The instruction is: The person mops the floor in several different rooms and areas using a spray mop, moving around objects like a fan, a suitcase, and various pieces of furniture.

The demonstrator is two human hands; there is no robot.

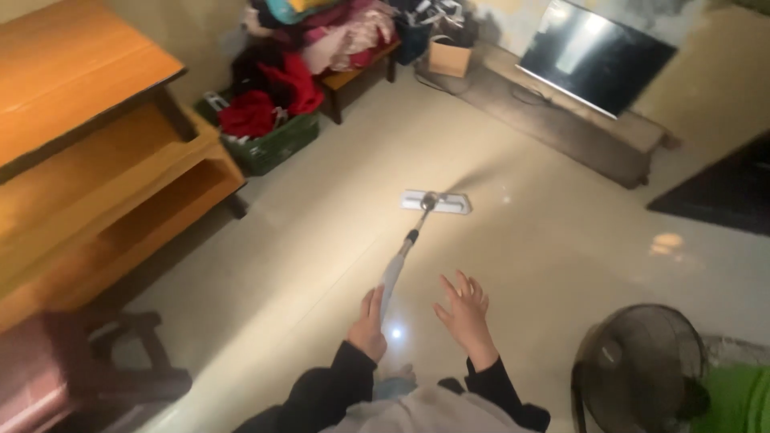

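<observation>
On the floor: a flat mop (413,240) lay stretched out in the middle of the room.
Mop head: the white flat pad (435,202) sat flat on the pale shiny floor (561,248), out in front of the person.
Mop pole: the grey handle (395,273) ran from the pad back down to the left hand, tilted.
Left hand: the left hand (369,329) was wrapped around the low end of the pole, fingers curled tight on it.
Right hand: the right hand (464,311) was in the air just beside the pole, fingers spread wide, holding nothing.
Sleeves: both arms wore dark sleeves (337,385).
Fan: a round dark fan (638,369) stood near the right arm, low on the right.
Wooden table: a big orange-brown table (80,160) with shelves stood on the left.
Crate: a green crate (277,144) full of red clothes (265,100) sat past the table.
Bench: a low wooden bench (357,76) with a pile of clothes was at the back.
Screen: a dark flat screen (593,52) leaned on a low stone ledge (561,120) at the far right.
Box: a small cardboard box (449,58) sat by the ledge.
Mat: a dark mat (722,196) lay at the right edge.
</observation>
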